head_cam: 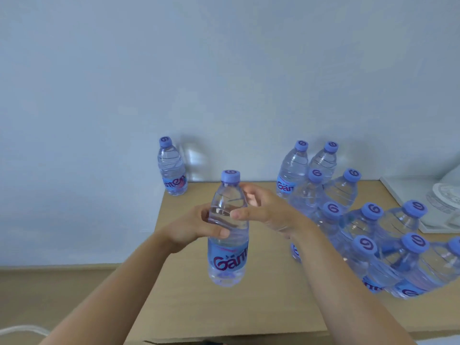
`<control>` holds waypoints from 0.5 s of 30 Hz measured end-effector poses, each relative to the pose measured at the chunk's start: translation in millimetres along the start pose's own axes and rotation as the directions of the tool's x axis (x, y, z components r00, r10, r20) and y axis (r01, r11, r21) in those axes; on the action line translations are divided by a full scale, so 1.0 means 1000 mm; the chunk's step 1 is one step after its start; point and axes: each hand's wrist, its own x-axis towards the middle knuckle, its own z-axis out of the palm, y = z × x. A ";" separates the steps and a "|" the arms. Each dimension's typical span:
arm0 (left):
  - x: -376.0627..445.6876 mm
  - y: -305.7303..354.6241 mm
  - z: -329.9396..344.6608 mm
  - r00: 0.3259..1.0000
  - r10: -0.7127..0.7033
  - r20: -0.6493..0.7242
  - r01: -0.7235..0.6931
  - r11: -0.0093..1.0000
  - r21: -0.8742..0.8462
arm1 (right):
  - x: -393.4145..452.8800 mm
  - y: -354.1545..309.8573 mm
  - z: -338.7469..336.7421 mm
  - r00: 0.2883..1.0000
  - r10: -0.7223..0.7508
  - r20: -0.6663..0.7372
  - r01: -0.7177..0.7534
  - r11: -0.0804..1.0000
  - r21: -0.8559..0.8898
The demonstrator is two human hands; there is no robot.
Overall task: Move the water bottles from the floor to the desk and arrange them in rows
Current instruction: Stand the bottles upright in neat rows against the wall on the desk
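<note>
**Bottle held upright over the desk**

Water bottle (227, 230) hangs above the wooden desk (224, 307), near its left edge. Clustered bottles (368, 227) stand right; a lone bottle (171, 168) stands at the back corner. Left hand (191, 229) and right hand (263, 210) each grip its upper body, fingers wrapped round.

The held bottle (227, 235) is showing clear, glossy plastic with ribbed shoulders, a matt lilac plastic cap (230, 176) and a smooth, shiny blue film label (227, 257). The grouped bottles (368, 235) and the lone bottle (171, 168) are presenting the same transparent, light-catching plastic. The desk (261, 302) is appearing as smooth, matt, pale wood-look board. The wall (174, 70) behind is reading as flat, matt paint.
</note>
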 end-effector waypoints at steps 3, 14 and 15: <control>-0.015 -0.002 -0.017 0.998 -0.039 0.053 0.041 0.998 -0.048 | 0.017 -0.011 0.016 0.989 -0.004 0.145 0.005 1.000 -0.012; -0.041 -0.020 -0.043 1.000 -0.020 -0.008 0.018 0.966 -0.258 | 0.053 -0.004 0.052 0.986 -0.118 0.115 0.110 0.991 0.074; -0.042 -0.021 -0.044 1.000 -0.013 -0.025 0.006 0.961 -0.275 | 0.055 -0.004 0.052 0.987 -0.130 0.092 0.123 0.989 0.078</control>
